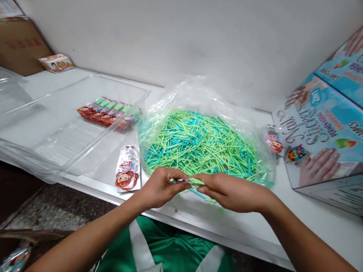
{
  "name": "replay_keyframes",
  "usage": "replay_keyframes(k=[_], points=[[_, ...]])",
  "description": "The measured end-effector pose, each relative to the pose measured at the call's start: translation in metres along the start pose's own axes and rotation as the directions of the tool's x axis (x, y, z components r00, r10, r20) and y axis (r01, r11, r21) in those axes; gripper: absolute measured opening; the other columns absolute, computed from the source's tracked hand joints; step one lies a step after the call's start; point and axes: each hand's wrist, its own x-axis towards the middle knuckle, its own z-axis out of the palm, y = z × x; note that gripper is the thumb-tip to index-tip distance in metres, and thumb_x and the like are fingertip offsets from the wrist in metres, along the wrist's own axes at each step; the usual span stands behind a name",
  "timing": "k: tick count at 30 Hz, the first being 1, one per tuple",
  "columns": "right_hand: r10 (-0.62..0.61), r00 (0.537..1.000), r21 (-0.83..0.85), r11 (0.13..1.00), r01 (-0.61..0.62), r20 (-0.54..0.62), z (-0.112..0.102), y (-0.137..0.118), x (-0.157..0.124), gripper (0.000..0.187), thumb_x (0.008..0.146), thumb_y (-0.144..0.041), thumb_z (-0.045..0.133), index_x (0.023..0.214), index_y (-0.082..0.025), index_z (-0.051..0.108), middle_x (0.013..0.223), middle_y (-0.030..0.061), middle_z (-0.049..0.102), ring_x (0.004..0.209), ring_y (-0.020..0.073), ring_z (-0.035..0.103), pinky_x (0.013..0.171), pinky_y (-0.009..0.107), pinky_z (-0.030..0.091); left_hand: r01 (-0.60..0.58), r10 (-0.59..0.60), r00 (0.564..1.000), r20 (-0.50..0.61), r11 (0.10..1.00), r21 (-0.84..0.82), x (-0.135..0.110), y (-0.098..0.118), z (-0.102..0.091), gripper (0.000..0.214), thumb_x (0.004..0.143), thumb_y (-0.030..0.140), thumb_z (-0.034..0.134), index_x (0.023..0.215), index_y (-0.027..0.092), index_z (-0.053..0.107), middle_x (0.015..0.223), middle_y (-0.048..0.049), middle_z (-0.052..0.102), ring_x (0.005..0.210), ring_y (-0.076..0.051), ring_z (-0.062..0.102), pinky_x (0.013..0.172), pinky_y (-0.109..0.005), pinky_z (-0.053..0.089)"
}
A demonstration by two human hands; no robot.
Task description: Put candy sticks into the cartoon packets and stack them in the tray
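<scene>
My left hand pinches the edge of a thin, small packet with pink on it, seen nearly edge-on. Its tip meets a short bundle of green sticks, which my right hand grips between thumb and fingers. Both hands are close together above the table's front edge. Just behind them lies a big clear bag opened over a heap of thin green and blue sticks. Left of my left hand rests a stack of flat packets printed with a monkey.
A clear plastic tray on the left holds a row of filled packets. Cardboard boxes and a small carton stand at the back left. Blue printed boxes stand at the right, beside another packet.
</scene>
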Motion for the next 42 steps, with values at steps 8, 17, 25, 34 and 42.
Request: replay_keyframes(k=[8,17,25,34,42], points=[[0.127,0.992,-0.122,0.985,-0.124,0.022,0.006,-0.001,0.004,0.039,0.092,-0.029,0.039,0.126,-0.014,0.05,0.095,0.0134,0.069,0.078,0.0223,0.064,0.061,0.027,0.043,-0.142,0.138,0.99,0.034,0.952,0.273,0.0,-0.001,0.002,0.021,0.085,0.03,0.054,0.093,0.02,0.071,0.083,-0.0071,0.071,0.08,-0.02,0.062,0.079,-0.031,0.042],[0.118,0.99,-0.244,0.961,-0.134,-0.078,0.011,-0.009,0.018,0.074,0.077,-0.006,0.048,0.146,-0.012,0.022,0.108,0.0161,0.066,0.092,0.0251,0.062,0.07,0.031,0.045,-0.095,0.057,0.985,0.163,0.966,0.239,-0.002,0.011,0.014,0.017,0.087,0.027,0.046,0.092,0.018,0.058,0.078,-0.0081,0.064,0.068,-0.02,0.058,0.063,-0.028,0.037],[0.262,0.867,0.405,0.911,-0.078,-0.423,0.016,0.017,0.008,0.059,0.082,-0.042,0.057,0.134,-0.018,0.044,0.11,0.01,0.062,0.076,0.0149,0.061,0.064,0.028,0.048,0.285,-0.249,0.958,0.14,0.792,-0.54,-0.003,-0.003,0.035,0.03,0.087,0.046,0.044,0.082,0.017,0.049,0.069,0.0007,0.054,0.052,-0.008,0.046,0.05,-0.021,0.033],[0.415,0.773,0.719,0.691,0.075,-0.48,0.052,0.022,0.016,0.021,0.08,-0.036,0.06,0.082,-0.016,0.063,0.067,-0.0009,0.058,0.06,0.0099,0.053,0.054,0.023,0.042,0.296,-0.301,0.947,0.111,0.686,-0.664,-0.003,-0.005,0.047,0.034,0.082,0.048,0.054,0.085,0.015,0.052,0.072,-0.0009,0.059,0.054,-0.008,0.05,0.048,-0.02,0.035],[0.394,0.764,0.674,0.736,0.071,-0.511,0.049,0.017,0.015,0.01,0.08,-0.027,0.054,0.077,-0.018,0.054,0.065,-0.0028,0.057,0.06,0.0107,0.054,0.058,0.024,0.043,0.3,-0.258,0.952,0.167,0.667,-0.682,-0.002,-0.002,0.046,0.036,0.081,0.049,0.054,0.085,0.014,0.053,0.071,-0.0019,0.059,0.053,-0.009,0.05,0.048,-0.021,0.036]])
